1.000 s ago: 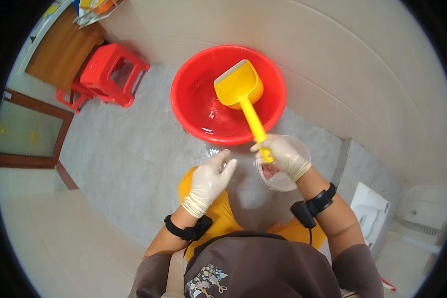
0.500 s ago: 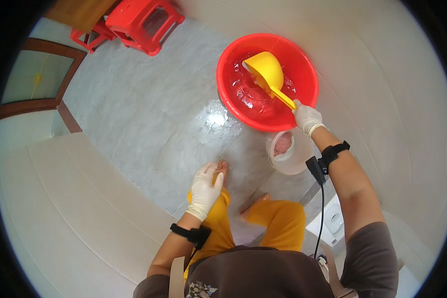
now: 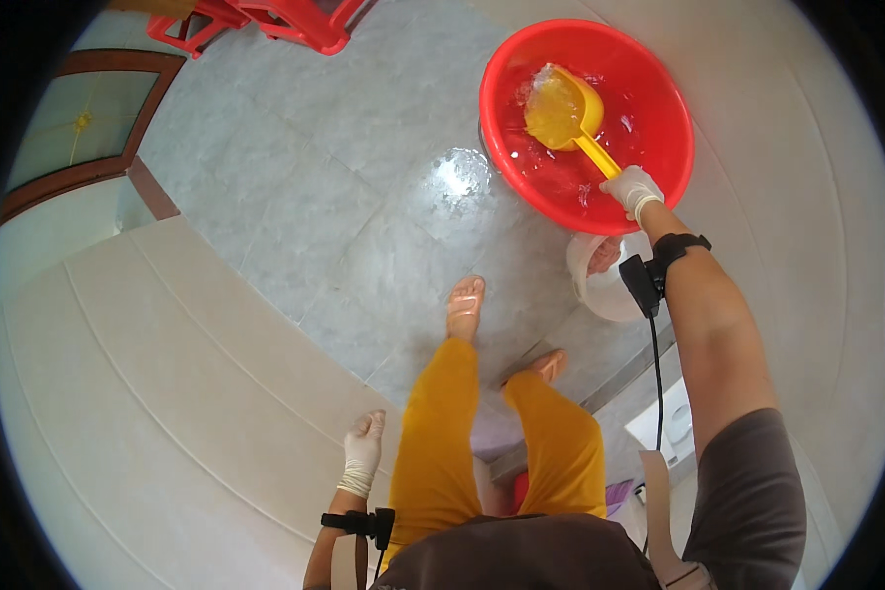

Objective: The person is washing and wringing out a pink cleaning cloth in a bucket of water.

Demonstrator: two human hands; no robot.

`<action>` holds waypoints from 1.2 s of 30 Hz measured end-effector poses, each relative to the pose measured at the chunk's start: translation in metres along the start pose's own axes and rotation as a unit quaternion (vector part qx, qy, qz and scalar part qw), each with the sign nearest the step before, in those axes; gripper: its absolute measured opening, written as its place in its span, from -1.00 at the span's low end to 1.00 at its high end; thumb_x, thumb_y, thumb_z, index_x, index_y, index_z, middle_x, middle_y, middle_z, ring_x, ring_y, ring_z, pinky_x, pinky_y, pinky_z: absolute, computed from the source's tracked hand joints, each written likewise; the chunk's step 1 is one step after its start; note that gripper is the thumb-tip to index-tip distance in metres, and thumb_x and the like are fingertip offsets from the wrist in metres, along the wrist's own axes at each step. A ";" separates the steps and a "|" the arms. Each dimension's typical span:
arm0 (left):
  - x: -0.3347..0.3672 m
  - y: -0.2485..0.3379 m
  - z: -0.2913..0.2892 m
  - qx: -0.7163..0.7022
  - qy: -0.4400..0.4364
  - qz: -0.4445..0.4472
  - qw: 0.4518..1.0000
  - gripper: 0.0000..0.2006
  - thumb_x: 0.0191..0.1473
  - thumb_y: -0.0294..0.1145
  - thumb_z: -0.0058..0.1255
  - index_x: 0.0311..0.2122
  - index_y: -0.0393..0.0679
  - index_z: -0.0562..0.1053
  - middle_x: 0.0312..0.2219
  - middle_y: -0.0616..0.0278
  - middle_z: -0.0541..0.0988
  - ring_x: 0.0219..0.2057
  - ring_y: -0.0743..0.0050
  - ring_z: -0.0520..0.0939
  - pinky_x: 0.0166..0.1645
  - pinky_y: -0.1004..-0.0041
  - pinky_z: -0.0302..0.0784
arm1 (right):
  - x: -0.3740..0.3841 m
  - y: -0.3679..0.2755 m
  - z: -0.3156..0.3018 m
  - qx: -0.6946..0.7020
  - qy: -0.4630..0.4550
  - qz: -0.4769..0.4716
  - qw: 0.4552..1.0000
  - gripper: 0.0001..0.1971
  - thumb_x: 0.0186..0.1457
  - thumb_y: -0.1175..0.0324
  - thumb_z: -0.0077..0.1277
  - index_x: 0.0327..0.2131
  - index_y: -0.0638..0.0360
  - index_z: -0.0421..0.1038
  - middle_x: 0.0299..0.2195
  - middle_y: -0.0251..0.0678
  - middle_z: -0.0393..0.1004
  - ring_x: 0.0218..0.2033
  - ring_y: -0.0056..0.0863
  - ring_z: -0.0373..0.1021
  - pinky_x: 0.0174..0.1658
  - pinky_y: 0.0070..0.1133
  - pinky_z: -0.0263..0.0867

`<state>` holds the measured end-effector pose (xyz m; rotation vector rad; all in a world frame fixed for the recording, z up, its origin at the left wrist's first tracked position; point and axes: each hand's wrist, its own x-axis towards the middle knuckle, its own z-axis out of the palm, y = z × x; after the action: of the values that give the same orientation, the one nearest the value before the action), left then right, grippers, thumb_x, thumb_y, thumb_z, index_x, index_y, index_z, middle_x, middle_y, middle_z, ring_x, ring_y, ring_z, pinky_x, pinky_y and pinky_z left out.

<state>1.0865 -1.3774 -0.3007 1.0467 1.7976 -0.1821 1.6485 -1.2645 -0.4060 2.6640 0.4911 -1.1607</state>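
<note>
A red plastic basin (image 3: 495,118) of water stands on the floor at the far right. Dipped in its water is a yellow water dipper (image 3: 592,106), its bowl turned upward with water in it. My right hand (image 3: 631,189), in a pale thin glove, grips the end of the dipper's handle near the basin's close rim. My left hand (image 3: 362,454), gloved alike, hangs beside my left leg, away from the basin. Its fingers are curled together and nothing shows in them. A translucent white bucket (image 3: 610,295) with something pink inside stands below the basin, partly behind my right forearm.
Grey floor tiles (image 3: 364,197) carry a wet, shining patch near the basin. Red plastic stools (image 3: 305,25) stand at the far left, near a brown-framed glass panel (image 3: 88,128). Pale walls rise on both sides. A white appliance (image 3: 674,423) sits beside my right arm.
The dipper's bowl has turned from tipped over to facing up in the water, with my right hand still on it. My left hand has left my knee and dropped to my side. The view has shifted.
</note>
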 end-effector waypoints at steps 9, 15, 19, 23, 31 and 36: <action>-0.030 -0.032 -0.024 -0.018 -0.038 -0.050 0.998 -0.66 0.11 -0.14 -0.05 -0.21 -0.23 0.50 -0.30 0.27 0.55 -0.30 0.53 0.48 -0.18 0.55 0.37 | -0.017 0.039 0.017 0.308 -0.070 -0.045 0.948 -0.75 -0.16 0.22 0.14 -0.53 0.22 0.40 -0.70 -0.40 0.34 -0.75 -0.57 0.28 -0.70 -0.58 0.26; -0.052 -0.028 -0.034 -0.054 -0.030 -0.071 0.996 -0.64 0.11 -0.14 -0.06 -0.19 -0.26 0.49 -0.40 0.29 0.52 -0.34 0.57 0.46 -0.24 0.56 0.36 | -0.066 0.083 0.019 0.403 -0.027 -0.102 0.909 -0.74 -0.11 0.21 0.13 -0.50 0.24 0.41 -0.68 -0.39 0.34 -0.73 -0.59 0.28 -0.70 -0.59 0.22; -0.046 -0.035 -0.023 -0.038 -0.078 -0.050 0.995 -0.60 0.13 -0.09 -0.11 -0.16 -0.26 0.46 -0.28 0.23 0.54 -0.23 0.46 0.50 -0.15 0.49 0.38 | -0.106 0.128 0.022 0.423 0.030 -0.106 0.899 -0.74 -0.11 0.24 0.13 -0.43 0.27 0.45 -0.68 -0.42 0.35 -0.74 -0.60 0.25 -0.69 -0.61 0.19; -0.059 -0.013 -0.036 -0.032 -0.065 -0.025 0.997 -0.56 0.13 -0.07 -0.10 -0.11 -0.30 0.44 -0.23 0.23 0.55 -0.23 0.53 0.49 -0.15 0.53 0.37 | -0.160 0.157 0.032 0.472 0.075 -0.140 0.867 -0.78 -0.07 0.25 0.10 -0.52 0.20 0.40 -0.76 -0.50 0.24 -0.79 -0.70 0.16 -0.73 -0.68 0.06; -0.057 0.009 -0.027 -0.037 -0.112 0.002 0.993 -0.56 0.14 -0.05 -0.12 -0.13 -0.28 0.45 -0.23 0.26 0.54 -0.23 0.55 0.48 -0.14 0.51 0.37 | -0.247 0.272 0.033 0.411 0.058 -0.001 0.910 -0.73 -0.09 0.23 0.11 -0.58 0.26 0.37 -0.77 -0.46 0.25 -0.80 -0.62 0.20 -0.74 -0.60 0.11; -0.058 0.009 -0.029 -0.025 -0.120 0.008 0.992 -0.59 0.14 -0.06 -0.14 -0.14 -0.24 0.44 -0.21 0.19 0.53 -0.18 0.39 0.50 -0.10 0.42 0.39 | -0.262 0.319 0.055 0.354 0.071 0.078 0.929 -0.68 -0.08 0.12 0.09 -0.52 0.24 0.43 -0.74 -0.35 0.34 -0.76 -0.53 0.28 -0.66 -0.52 0.19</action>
<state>1.0801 -1.3887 -0.2364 0.9614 1.5692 -0.2409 1.5643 -1.6348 -0.2354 3.3218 -0.1747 -1.2806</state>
